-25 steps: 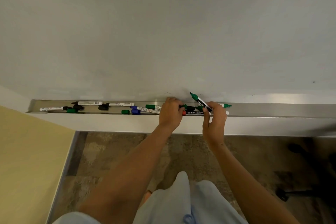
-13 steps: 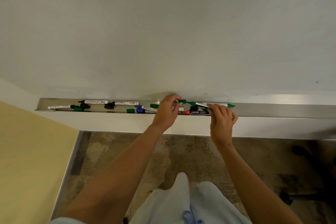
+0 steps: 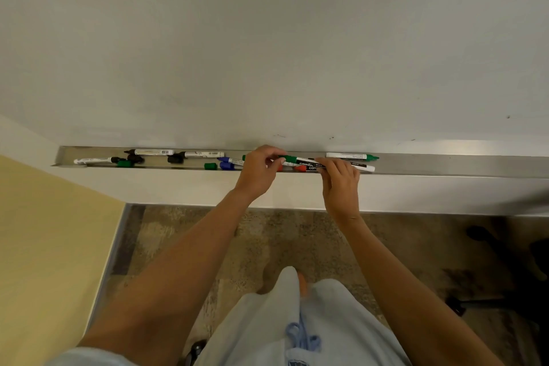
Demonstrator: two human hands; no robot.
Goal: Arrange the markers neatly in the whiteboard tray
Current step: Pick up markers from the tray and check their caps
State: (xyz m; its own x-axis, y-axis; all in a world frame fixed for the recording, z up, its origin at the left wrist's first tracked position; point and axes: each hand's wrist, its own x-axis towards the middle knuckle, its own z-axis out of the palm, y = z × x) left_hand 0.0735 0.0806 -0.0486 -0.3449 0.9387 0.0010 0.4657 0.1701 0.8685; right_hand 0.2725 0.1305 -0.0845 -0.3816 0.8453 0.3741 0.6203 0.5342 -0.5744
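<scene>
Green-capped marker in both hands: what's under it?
Under the green-capped marker lie a black Camlin-labelled marker and red caps in the tray. The left hand and right hand hide the rest.

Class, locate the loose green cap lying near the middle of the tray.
The loose green cap lies in the tray, left of the left hand, beside the blue-capped marker.

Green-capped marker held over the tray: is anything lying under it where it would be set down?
Yes. Both the left hand and right hand hold the green-capped marker over the tray. Beneath it lie red caps and another marker, so that spot is cluttered.
</scene>
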